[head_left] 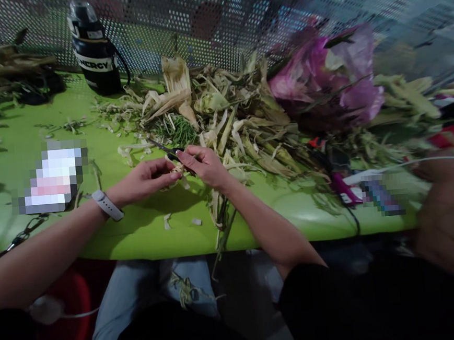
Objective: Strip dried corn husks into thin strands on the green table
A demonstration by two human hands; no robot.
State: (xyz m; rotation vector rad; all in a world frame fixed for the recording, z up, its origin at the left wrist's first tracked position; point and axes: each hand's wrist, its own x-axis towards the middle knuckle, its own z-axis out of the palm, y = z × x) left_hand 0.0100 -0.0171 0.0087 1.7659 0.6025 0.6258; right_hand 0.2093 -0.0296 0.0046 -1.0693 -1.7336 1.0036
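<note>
In the head view, my left hand (147, 179) pinches a small pale piece of dried plant (178, 168) between thumb and fingertips. A white watch band (107, 204) is on that wrist. My right hand (206, 166) meets it from the right, its fingers closed around a slim pointed blade (157, 145) with a black handle; whether it is a knife or scissors I cannot tell. Just beyond both hands lie thin green strips (179, 131) and a heap of dry, husk-like leaves (263, 130). Loose pale scraps (167, 222) lie on the green tabletop (133, 235) nearer me.
A black bottle (98, 65) stands at the back, before a perforated metal panel (143, 35). To the left lies a blurred-out phone (52, 176). A pink plastic bag (345, 77) bulges at right, near another phone (382, 197), a cable and another person's arm (446, 210).
</note>
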